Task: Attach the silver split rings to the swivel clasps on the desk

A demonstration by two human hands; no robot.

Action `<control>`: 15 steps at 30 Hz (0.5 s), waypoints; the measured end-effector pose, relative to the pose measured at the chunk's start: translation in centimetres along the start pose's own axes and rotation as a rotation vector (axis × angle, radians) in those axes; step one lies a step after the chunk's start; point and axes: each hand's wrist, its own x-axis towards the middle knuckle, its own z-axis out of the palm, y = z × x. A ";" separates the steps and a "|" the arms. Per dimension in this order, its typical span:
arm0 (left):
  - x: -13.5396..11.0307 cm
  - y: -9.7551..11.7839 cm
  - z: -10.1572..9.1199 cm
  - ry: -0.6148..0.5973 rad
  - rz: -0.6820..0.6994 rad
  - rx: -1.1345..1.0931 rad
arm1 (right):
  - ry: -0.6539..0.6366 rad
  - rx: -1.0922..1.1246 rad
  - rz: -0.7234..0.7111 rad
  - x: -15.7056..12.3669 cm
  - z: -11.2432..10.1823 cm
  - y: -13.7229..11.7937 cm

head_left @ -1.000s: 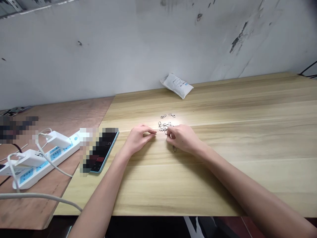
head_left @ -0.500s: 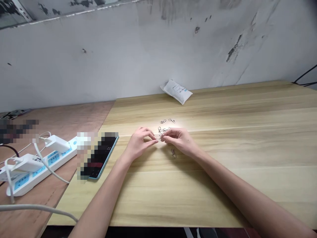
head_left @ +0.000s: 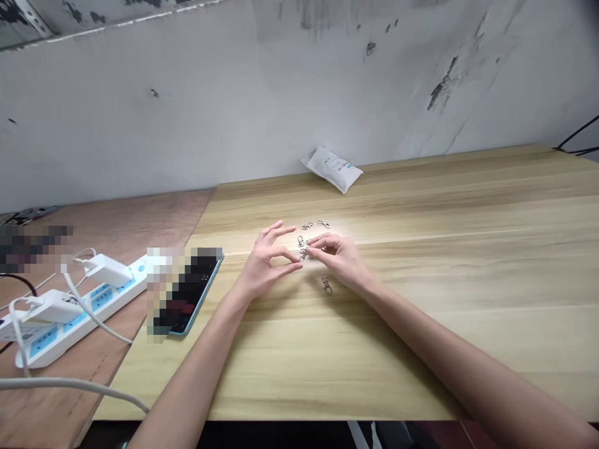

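Between my two hands is a small silver swivel clasp (head_left: 303,254), partly covered by fingers. My right hand (head_left: 340,257) pinches it with thumb and forefinger. From the other side, the thumb and forefinger of my left hand (head_left: 269,262) close at its lower end, while the other left fingers are raised and spread. Just beyond the fingertips lies another clasp (head_left: 301,241). Two more, a left one (head_left: 307,226) and a right one (head_left: 324,224), rest farther back. A single clasp (head_left: 326,285) lies below my right hand.
A white plastic packet (head_left: 333,169) lies at the back of the wooden table (head_left: 444,268) by the wall. To the left is a phone (head_left: 191,296), partly blurred out. Beyond it, a white power strip (head_left: 84,321) carries plugged-in chargers and loose cables.
My left hand has moved slightly toward the clasp, its thumb and forefinger now at it, and its other fingers have lifted and spread. My right hand keeps its pinch. The view has shifted slightly.
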 end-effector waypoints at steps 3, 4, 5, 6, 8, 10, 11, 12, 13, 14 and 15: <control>0.0 0.1 0.0 0.029 0.005 -0.012 | 0.015 -0.200 -0.039 -0.2 0.0 0.0; 0.0 0.1 0.1 0.043 0.008 -0.010 | 0.034 -0.299 -0.078 -0.3 -0.1 0.0; 0.0 0.1 0.1 0.055 0.008 -0.006 | 0.049 -0.395 -0.128 -0.4 -0.2 -0.1; 0.1 0.2 0.2 0.065 0.006 0.000 | 0.047 -0.474 -0.184 -0.5 -0.2 -0.1; 0.1 0.2 0.3 0.077 -0.008 0.008 | -0.013 -0.553 -0.285 -0.8 -0.3 -0.2; 0.0 0.2 0.5 0.074 -0.016 0.006 | -0.110 -0.568 -0.350 -1.0 -0.1 -0.3; 0.0 0.3 0.5 0.067 -0.016 0.003 | -0.151 -0.570 -0.369 -1.1 0.0 -0.3; 0.0 0.4 0.6 0.064 -0.012 0.001 | -0.178 -0.570 -0.387 -1.2 0.2 -0.3; 0.0 0.5 0.7 0.068 -0.007 0.002 | -0.192 -0.568 -0.402 -1.2 0.4 -0.3; 0.0 0.6 0.7 0.082 -0.001 0.007 | -0.198 -0.561 -0.415 -1.2 0.6 -0.3; 0.0 0.7 0.8 0.106 0.003 0.014 | -0.195 -0.551 -0.425 -1.2 0.7 -0.2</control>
